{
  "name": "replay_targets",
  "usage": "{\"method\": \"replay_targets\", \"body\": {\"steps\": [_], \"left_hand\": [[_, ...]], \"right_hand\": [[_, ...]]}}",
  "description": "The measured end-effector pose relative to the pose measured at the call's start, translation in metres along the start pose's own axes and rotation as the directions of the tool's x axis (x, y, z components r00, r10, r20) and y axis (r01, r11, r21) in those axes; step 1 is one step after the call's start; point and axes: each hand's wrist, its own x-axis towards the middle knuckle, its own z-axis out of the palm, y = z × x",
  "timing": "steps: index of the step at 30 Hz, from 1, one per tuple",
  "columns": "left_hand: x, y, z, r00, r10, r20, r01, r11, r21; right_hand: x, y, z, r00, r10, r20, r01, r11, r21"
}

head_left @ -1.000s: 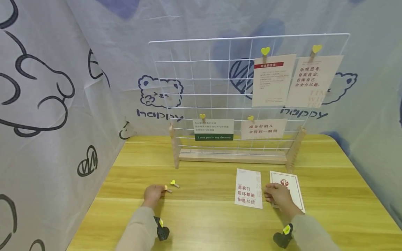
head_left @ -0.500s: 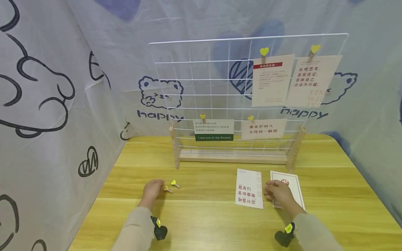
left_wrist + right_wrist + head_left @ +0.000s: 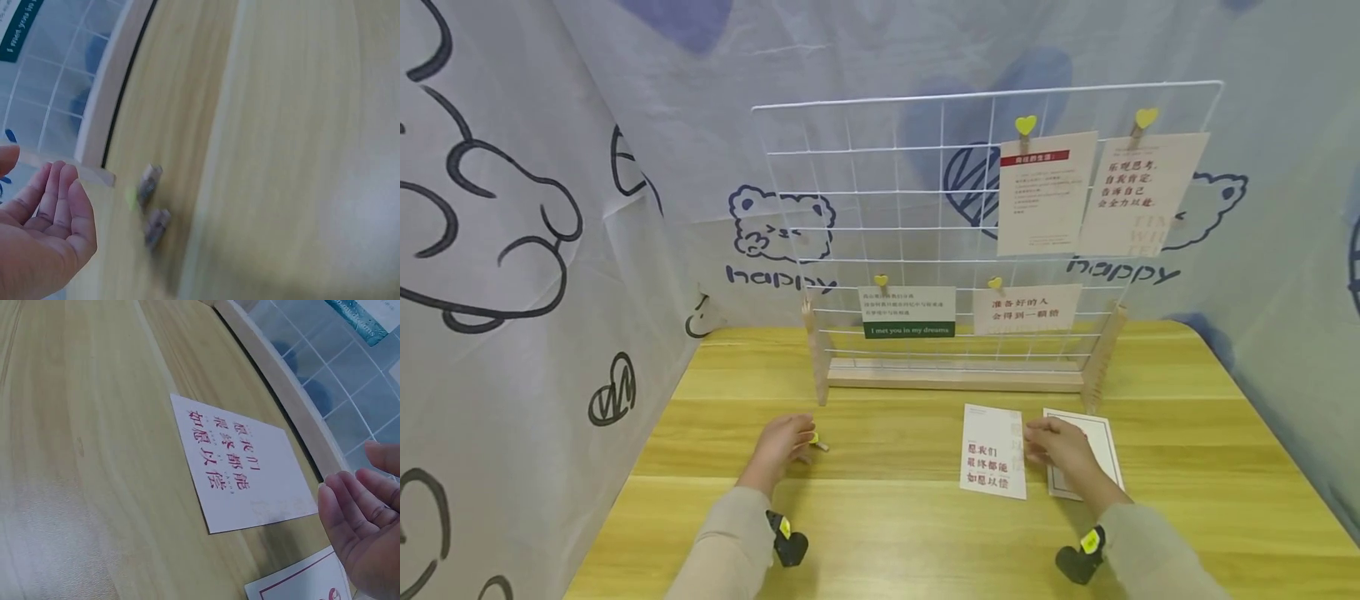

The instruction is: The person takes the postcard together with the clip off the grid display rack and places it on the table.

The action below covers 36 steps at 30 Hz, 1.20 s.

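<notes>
My left hand (image 3: 777, 452) hovers over the table by two small wooden clips, its fingers loosely bent and nothing in them. In the left wrist view one clip (image 3: 149, 185) shows a blurred yellow heart; the other clip (image 3: 157, 229) lies beside it. The head view shows one clip (image 3: 822, 446), partly behind my fingers. On the right, my right hand (image 3: 1067, 457) is held above two cards, also holding nothing, fingers relaxed. The white card with red writing (image 3: 244, 469) lies flat to its left. Partly beneath the hand lies a bordered card (image 3: 1103, 450).
Behind the cards stands a white wire grid (image 3: 880, 208) on a wooden base (image 3: 955, 379). Heart clips hold several cards on it, including a green-and-white card (image 3: 908, 312) and a red-banded card (image 3: 1047, 196). Patterned cloth (image 3: 655, 50) hangs behind and at the sides.
My left hand first drew back from the clips, then moved forward and right, over them. My right hand has shifted slightly left and away from me. Cards and grid stay in place.
</notes>
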Motion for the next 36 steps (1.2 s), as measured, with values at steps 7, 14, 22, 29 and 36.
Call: {"method": "replay_targets", "body": {"steps": [7, 14, 22, 29, 36], "left_hand": [[-0.002, 0.013, 0.007, 0.999, 0.016, 0.049, -0.016, 1.000, -0.002], [-0.003, 0.029, 0.014, 0.993, 0.085, 0.082, -0.083, 0.996, -0.026], [-0.005, 0.058, 0.026, 0.983, 0.138, 0.124, -0.132, 0.990, -0.056], [-0.006, 0.075, 0.035, 0.972, 0.187, 0.140, -0.180, 0.982, -0.062], [-0.007, 0.095, 0.044, 0.962, 0.215, 0.169, -0.203, 0.975, -0.089]], "right_hand": [[0.000, -0.013, -0.003, 0.999, -0.034, 0.037, 0.035, 0.999, -0.020], [0.003, -0.026, -0.010, 0.994, -0.072, 0.077, 0.075, 0.996, -0.041], [0.011, -0.031, -0.011, 0.990, -0.126, 0.056, 0.127, 0.992, -0.010], [0.006, -0.058, -0.010, 0.982, -0.172, 0.073, 0.173, 0.985, -0.004], [0.008, -0.078, -0.010, 0.973, -0.221, 0.071, 0.219, 0.975, 0.038]]}}
